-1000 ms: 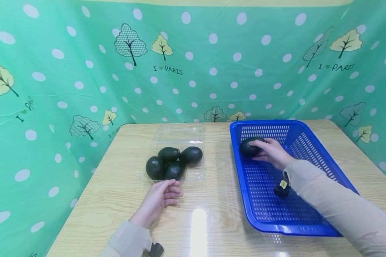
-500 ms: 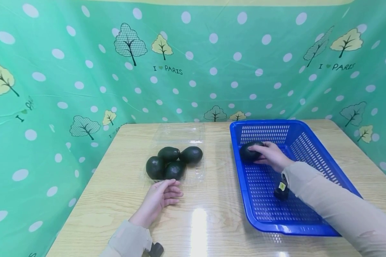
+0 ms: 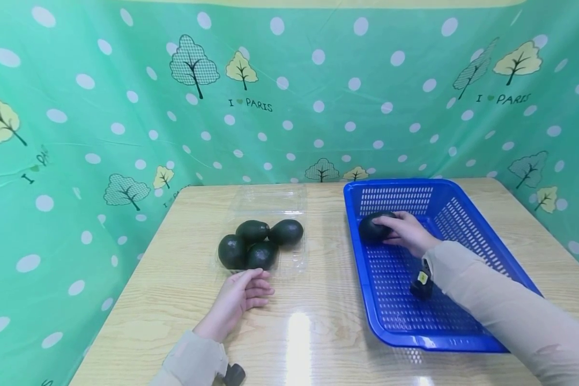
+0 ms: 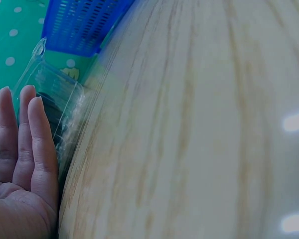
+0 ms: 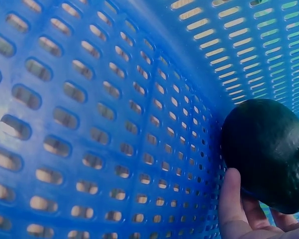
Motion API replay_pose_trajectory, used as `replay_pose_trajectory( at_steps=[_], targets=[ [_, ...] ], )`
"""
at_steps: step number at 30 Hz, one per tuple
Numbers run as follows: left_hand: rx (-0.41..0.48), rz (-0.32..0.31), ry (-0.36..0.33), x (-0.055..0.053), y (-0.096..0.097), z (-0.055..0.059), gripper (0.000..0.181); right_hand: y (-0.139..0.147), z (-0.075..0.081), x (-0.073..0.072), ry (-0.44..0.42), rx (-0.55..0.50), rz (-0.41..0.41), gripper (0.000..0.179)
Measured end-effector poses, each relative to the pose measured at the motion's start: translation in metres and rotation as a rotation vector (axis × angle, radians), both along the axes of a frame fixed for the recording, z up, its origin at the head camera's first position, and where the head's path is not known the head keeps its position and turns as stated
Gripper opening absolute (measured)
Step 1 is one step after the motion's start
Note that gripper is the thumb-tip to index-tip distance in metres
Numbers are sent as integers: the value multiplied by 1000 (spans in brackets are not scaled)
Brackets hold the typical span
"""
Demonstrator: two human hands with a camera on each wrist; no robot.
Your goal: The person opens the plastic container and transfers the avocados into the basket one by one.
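My right hand (image 3: 407, 233) grips a dark green avocado (image 3: 375, 227) inside the blue plastic basket (image 3: 372, 305), near its far left corner. In the right wrist view the fingers curl under and round the avocado (image 5: 264, 149), which lies low by the basket floor. On the left, a clear plastic clamshell box (image 3: 296, 262) stands with its lid back and several avocados (image 3: 286, 232) in it. My left hand (image 3: 243, 295) rests on the table at the box's near edge, fingers relaxed and holding nothing; the left wrist view shows the fingers (image 4: 24, 134) extended beside the box.
The wooden table (image 3: 173, 321) carries the box on the left and the basket on the right, with a strip of tabletop between them. A green dotted curtain (image 3: 289, 107) hangs behind and along the sides. A dark wrist camera (image 3: 421, 287) hangs below the right cuff inside the basket.
My right hand has lowered slightly with the avocado into the basket's corner, then held nearly still. The left hand and the avocados in the box have stayed in place.
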State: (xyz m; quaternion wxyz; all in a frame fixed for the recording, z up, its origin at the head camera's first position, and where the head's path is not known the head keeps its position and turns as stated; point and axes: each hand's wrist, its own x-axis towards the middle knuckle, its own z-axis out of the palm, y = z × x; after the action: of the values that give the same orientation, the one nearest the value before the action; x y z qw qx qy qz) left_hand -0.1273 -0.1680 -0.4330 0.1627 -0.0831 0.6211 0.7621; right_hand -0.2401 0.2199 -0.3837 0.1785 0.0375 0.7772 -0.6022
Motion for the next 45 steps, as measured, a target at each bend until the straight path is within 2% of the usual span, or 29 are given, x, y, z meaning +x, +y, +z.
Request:
replay_pose_trajectory(
  at_steps=[10, 20, 31, 38, 45],
  targets=[
    [-2, 19, -7, 0, 0, 0, 24, 4, 0, -2, 17, 69, -37, 93],
    [-4, 15, -9, 0, 0, 1, 25, 10, -3, -4, 53, 108, -102, 84],
    [-16, 22, -10, 1, 1, 1, 26, 13, -4, -5, 64, 126, -106, 78],
    [-18, 27, -8, 1, 1, 2, 27, 17, 1, -6, 55, 191, -87, 80],
    [-30, 29, -11, 1, 1, 2, 28, 17, 5, -7, 122, 218, -121, 69]
  ],
)
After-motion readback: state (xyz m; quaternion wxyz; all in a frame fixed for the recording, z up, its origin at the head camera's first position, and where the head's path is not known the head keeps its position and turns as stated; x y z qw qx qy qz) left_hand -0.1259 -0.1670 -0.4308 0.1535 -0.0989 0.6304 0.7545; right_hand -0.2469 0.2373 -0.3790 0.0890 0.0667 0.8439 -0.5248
